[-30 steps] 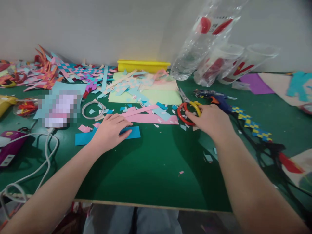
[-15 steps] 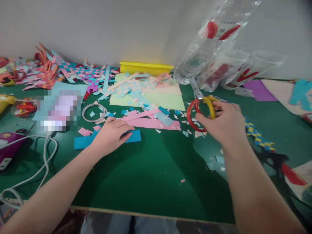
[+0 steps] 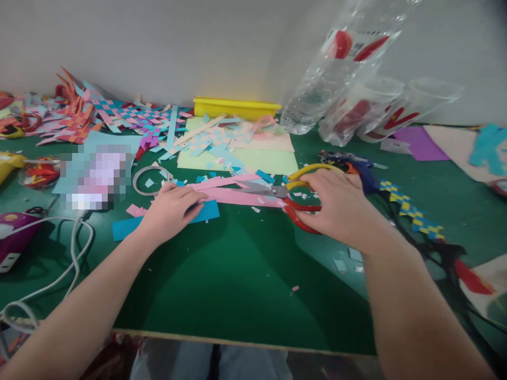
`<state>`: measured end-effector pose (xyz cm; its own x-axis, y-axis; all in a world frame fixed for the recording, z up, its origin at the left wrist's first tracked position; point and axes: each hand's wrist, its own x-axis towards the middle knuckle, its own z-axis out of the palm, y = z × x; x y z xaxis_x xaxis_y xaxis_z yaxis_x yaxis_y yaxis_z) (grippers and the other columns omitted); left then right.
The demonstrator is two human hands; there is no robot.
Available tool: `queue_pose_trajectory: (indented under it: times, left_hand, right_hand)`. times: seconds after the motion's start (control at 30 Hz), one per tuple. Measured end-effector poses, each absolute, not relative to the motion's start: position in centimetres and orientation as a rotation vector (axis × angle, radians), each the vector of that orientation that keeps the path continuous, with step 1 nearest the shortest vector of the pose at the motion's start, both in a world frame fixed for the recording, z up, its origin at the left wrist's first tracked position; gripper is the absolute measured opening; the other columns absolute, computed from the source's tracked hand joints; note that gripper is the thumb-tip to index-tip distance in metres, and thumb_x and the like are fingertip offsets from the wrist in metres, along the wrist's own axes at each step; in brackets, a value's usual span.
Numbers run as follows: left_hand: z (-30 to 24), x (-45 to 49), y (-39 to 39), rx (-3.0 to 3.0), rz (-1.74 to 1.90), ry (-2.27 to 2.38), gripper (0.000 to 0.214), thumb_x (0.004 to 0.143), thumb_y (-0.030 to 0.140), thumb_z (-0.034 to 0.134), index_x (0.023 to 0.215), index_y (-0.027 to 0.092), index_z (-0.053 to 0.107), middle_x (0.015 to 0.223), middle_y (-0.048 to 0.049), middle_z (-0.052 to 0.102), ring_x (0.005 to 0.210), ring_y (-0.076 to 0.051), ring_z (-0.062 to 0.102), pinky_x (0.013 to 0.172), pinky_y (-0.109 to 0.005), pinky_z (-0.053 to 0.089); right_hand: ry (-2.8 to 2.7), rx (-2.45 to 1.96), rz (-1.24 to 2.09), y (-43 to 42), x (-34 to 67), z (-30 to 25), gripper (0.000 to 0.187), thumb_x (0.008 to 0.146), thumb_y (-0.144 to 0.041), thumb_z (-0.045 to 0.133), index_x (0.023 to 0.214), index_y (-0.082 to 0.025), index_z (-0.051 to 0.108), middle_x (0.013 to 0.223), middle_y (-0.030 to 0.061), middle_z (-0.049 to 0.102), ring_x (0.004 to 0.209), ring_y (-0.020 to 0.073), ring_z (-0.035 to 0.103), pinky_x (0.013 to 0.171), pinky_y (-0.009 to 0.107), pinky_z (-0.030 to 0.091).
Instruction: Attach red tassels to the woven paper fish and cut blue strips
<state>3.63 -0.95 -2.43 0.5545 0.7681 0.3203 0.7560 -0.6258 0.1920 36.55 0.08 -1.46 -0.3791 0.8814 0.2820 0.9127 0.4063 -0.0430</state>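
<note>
Scissors [image 3: 277, 191] swung toward my left hand [image 3: 172, 211], right hand [image 3: 336, 203] gripping. Can't tell left's hold over blue strip [image 3: 208, 212]. Lining-up, probably; needs steady aim.

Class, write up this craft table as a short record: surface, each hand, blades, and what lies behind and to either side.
Surface: green table
Left hand: over the blue strip
Right hand: holding red-and-yellow-handled scissors
Blades: pointing left, over pink strips
Behind: yellow box, pale green sheet
Left side: white cable
Right side: checked strip, cups
</note>
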Motion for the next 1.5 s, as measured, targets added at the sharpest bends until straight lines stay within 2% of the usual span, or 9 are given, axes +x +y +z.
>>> queue_pose_trajectory:
  times: [0.17,0.6,0.73,0.83,1.03,1.13,1.3,1.37,1.5]
  left_hand:
    - [-2.8,3.7,-0.9,2.711,0.528,1.363,0.024,0.096,0.028,0.043,0.107,0.019,0.062,0.102,-0.0061,0.072,0.091,-0.021,0.066,0.081,-0.037,0.04]
    - [-3.5,4.7,-0.7,2.581,0.636,1.327,0.025,0.095,0.024,0.043,0.109,0.022,0.064,0.106,-0.0049,0.071,0.093,-0.02,0.065,0.078,-0.034,0.05]
    - [-3.8,5.0,-0.6,2.573,0.65,1.26,0.025,0.095,0.021,0.044,0.111,0.019,0.063,0.107,-0.0063,0.07,0.099,-0.02,0.063,0.082,-0.033,0.05]
    - [-3.7,5.1,-0.5,2.687,0.629,1.221,0.024,0.095,0.021,0.044,0.109,0.017,0.063,0.109,-0.0088,0.068,0.104,-0.022,0.061,0.089,-0.037,0.047]
    - [-2.5,4.6,-1.0,2.856,0.509,1.093,0.027,0.097,0.024,0.042,0.115,0.023,0.062,0.119,-0.0046,0.065,0.117,-0.022,0.053,0.099,-0.042,0.04]
    - [-2.5,4.6,-1.2,2.89,0.343,1.0,0.033,0.097,0.023,0.041,0.126,0.027,0.055,0.134,-0.0023,0.057,0.13,-0.022,0.044,0.108,-0.044,0.034]
    - [-3.1,4.9,-1.2,2.845,0.097,1.029,0.059,0.087,-0.001,0.034,0.137,0.027,0.045,0.153,-0.0016,0.033,0.144,-0.019,0.022,0.116,-0.044,0.023]
    - [-3.1,4.9,-1.1,2.832,0.051,1.038,0.059,0.088,0.0,0.033,0.139,0.026,0.043,0.155,-0.0013,0.028,0.145,-0.018,0.018,0.118,-0.044,0.019]
    - [-3.0,4.9,-1.0,2.807,0.015,1.063,0.052,0.093,0.007,0.03,0.14,0.027,0.041,0.157,0.0003,0.025,0.146,-0.018,0.014,0.118,-0.042,0.02]
  right_hand:
    - [-2.574,-1.507,-0.079,-0.4,35.7,-1.6,0.046,0.072,-0.054,0.06,0.104,-0.022,0.053,0.107,0.01,0.059,0.107,0.0322,0.053,0.092,0.047,0.038]
    - [-2.658,-1.263,0.394,-0.6,34.7,-1.3,0.041,0.073,-0.039,0.066,0.11,-0.027,0.056,0.118,0.0066,0.06,0.116,0.0312,0.05,0.095,0.047,0.04]
    - [-2.661,-1.208,0.459,-0.6,34.5,-1.2,0.042,0.072,-0.036,0.067,0.112,-0.027,0.055,0.121,0.0048,0.06,0.117,0.0297,0.05,0.097,0.046,0.039]
    - [-2.669,-1.187,0.486,-0.4,34.7,-1.3,0.043,0.072,-0.033,0.066,0.113,-0.027,0.055,0.12,0.0049,0.06,0.116,0.0291,0.05,0.098,0.047,0.039]
    - [-2.673,-1.187,0.523,-0.2,35.1,-1.4,0.043,0.071,-0.032,0.066,0.113,-0.027,0.054,0.122,0.0047,0.059,0.119,0.0286,0.049,0.101,0.048,0.038]
    - [-2.662,-1.208,0.517,-0.1,35.2,-1.5,0.043,0.071,-0.032,0.066,0.113,-0.027,0.055,0.122,0.0047,0.058,0.12,0.0285,0.048,0.102,0.048,0.037]
    - [-2.65,-1.204,0.588,-0.1,35.6,-1.4,0.047,0.071,-0.035,0.066,0.117,-0.027,0.056,0.125,0.005,0.058,0.123,0.0295,0.046,0.102,0.049,0.037]
    - [-2.658,-1.184,0.619,-0.1,35.8,-1.3,0.048,0.071,-0.036,0.067,0.118,-0.027,0.056,0.127,0.0051,0.057,0.123,0.0298,0.046,0.102,0.049,0.037]
    - [-2.664,-1.171,0.615,-0.2,35.8,-1.2,0.045,0.073,-0.034,0.065,0.117,-0.028,0.056,0.128,0.0048,0.057,0.124,0.029,0.046,0.103,0.048,0.038]
